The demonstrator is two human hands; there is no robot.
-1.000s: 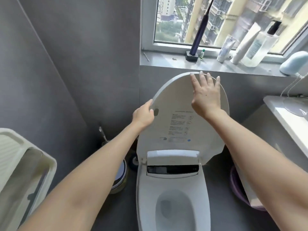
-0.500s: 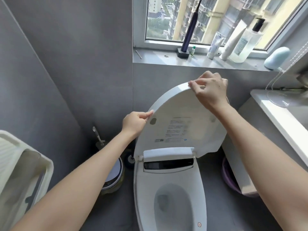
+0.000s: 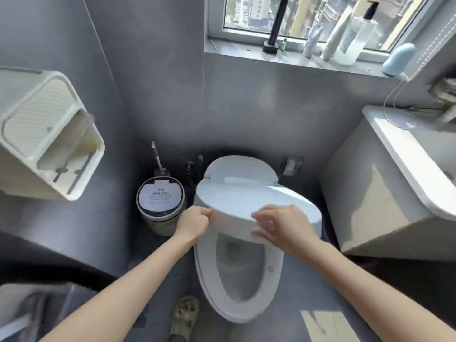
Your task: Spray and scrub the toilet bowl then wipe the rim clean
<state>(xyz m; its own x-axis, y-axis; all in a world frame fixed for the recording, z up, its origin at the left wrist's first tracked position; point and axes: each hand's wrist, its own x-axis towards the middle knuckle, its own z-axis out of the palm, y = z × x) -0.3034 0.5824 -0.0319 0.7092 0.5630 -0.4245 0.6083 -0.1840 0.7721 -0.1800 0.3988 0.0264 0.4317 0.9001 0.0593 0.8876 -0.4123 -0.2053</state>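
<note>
head view: my left hand (image 3: 196, 222) pinches the left edge of the toilet lid (image 3: 246, 201), my blurred right hand (image 3: 281, 227) grips its front edge; the lid slants partway over the toilet bowl (image 3: 237, 270).

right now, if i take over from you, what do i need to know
Left hand grips the left front edge of the white plastic toilet lid; right hand pinches its front edge, blurred.
The lid is tilted partway over the white toilet bowl, neither upright nor shut.
The grey-handled toilet brush stands in its holder by the wall, behind the round lidded bin.
No spray bottle or cloth in either hand.
Whether the bowl was scrubbed or the rim wiped cannot be told; check first.
</note>
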